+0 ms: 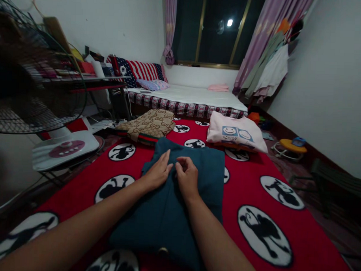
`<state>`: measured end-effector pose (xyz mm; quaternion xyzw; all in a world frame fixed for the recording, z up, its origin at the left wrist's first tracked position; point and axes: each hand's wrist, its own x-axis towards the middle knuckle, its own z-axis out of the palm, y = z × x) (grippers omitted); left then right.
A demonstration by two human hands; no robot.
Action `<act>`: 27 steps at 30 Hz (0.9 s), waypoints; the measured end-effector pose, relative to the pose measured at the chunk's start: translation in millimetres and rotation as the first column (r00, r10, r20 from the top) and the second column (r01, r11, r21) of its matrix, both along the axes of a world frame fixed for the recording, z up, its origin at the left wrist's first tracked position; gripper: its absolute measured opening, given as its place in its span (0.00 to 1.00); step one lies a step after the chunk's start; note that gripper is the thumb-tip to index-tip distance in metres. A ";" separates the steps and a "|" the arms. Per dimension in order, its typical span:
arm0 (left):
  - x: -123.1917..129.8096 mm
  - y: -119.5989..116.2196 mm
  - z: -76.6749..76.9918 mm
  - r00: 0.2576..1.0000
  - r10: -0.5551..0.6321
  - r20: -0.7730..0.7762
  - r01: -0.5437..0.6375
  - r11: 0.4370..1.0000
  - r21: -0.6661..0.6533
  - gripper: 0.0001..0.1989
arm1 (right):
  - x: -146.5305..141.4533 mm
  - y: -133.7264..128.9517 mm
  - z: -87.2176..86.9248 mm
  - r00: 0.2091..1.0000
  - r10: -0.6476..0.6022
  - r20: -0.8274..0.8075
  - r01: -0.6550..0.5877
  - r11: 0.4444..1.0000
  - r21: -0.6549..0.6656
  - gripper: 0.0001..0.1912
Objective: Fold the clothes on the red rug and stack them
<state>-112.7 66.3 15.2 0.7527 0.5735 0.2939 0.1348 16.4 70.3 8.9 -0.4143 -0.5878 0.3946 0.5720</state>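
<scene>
A dark teal garment [210, 172] lies folded on the red blanket in front of me, a round button [162, 250] near its lower edge. My left hand [159, 172] rests on its upper left part, the fingers stretched forward and the thumb apart. Beside it, over the middle of the cloth, is my right hand [187, 177]. Its fingers are curled, with thumb and forefinger close together; whether cloth is caught between them is hidden. Beyond the garment sit a brown patterned folded garment [153, 124] on the left and a pale pink one [236, 131] with smiley prints on the right.
The red blanket [244, 185] with monkey prints spreads under everything. A fan [37, 67] and a cluttered desk [108, 81] stand to the left. Behind are a bed [193, 95] and a window. Hanging clothes [271, 71], a yellow stool [292, 145] and a dark chair [339, 178] are right.
</scene>
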 end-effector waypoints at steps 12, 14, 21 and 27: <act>-3.3 -15.4 -7.8 1.000 -0.002 -0.009 0.002 0.998 0.064 0.30 | 107.6 41.4 56.8 0.915 -0.400 0.056 0.399 0.916 0.032 0.16; -4.0 -16.6 -7.4 0.999 -0.035 -0.002 0.035 0.996 0.077 0.30 | 131.5 53.8 43.2 0.820 -0.539 0.193 0.541 0.840 0.042 0.19; -3.2 -20.0 -3.2 0.996 -0.085 -0.030 0.086 0.994 0.063 0.33 | 146.3 70.7 3.0 0.874 -0.399 0.277 0.457 0.869 -0.188 0.25; -3.0 -20.3 -2.1 0.991 -0.109 -0.082 0.112 0.993 0.041 0.31 | 135.7 64.1 2.5 0.903 -0.396 0.165 0.394 0.918 0.047 0.23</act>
